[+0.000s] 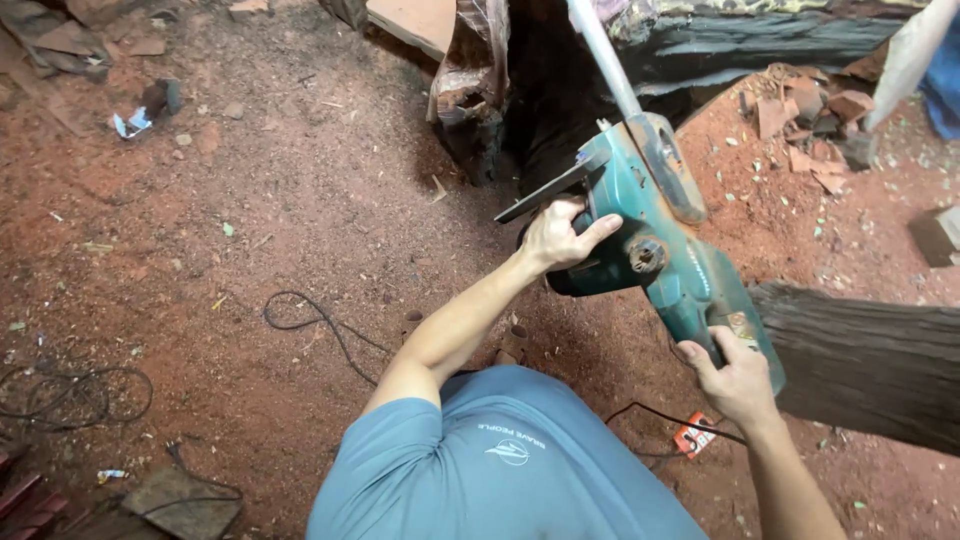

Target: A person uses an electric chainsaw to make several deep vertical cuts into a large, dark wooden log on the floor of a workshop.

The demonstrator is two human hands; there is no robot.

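Note:
I hold a teal electric chainsaw (pixel 672 250) with both hands over red, sawdust-covered ground. My left hand (pixel 560 235) grips its black front handle, beside the motor housing. My right hand (pixel 735 375) is closed around the rear grip at the lower end. The saw's grey bar (pixel 603 52) points up and away towards a big dark log (pixel 740 45) at the top of the view. My blue shirt fills the bottom centre.
A second dark log (pixel 870 355) lies at the right, under the saw's rear. Black cables (pixel 320 325) snake over the ground at the left. Broken brick pieces (pixel 810 120) sit at the upper right. An orange plug block (pixel 695 435) lies near my right wrist.

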